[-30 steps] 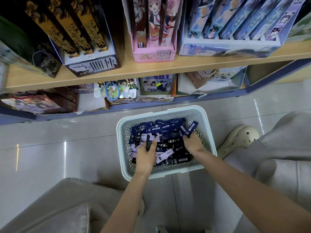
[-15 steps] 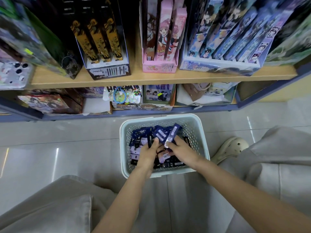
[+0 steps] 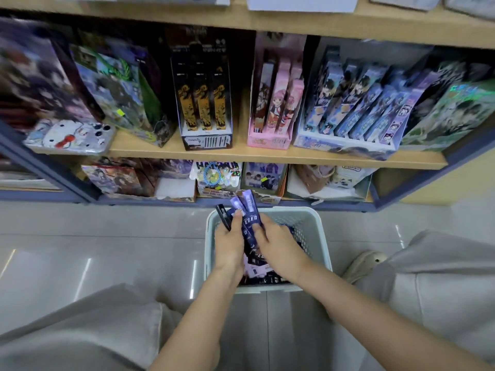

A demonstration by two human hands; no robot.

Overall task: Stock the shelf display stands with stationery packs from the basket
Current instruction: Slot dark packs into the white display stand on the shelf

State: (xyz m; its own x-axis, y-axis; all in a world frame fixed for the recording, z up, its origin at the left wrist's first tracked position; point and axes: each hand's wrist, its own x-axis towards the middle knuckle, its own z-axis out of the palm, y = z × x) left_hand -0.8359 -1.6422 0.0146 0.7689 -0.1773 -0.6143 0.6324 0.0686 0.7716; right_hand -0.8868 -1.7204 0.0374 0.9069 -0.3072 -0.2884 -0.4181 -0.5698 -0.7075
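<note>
1. Seemingly, the stocking is at an early stage: many packs are seen in the basket (image 3: 320,236) on the floor, at 6 o'clock from the shelf stands.
2. A fan of slim dark-blue stationery packs (image 3: 247,210) is gripped by the left hand (image 3: 229,243); the right hand (image 3: 278,243) is closed against it.
3. The packs are glossy, with white lettering.

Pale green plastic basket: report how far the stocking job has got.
Done: nothing confirmable; the black-and-gold cardboard display stand holds packs. In hand: left hand and right hand grip a bunch of dark blue stationery packs above the pale green plastic basket. Left: more packs inside.
</note>
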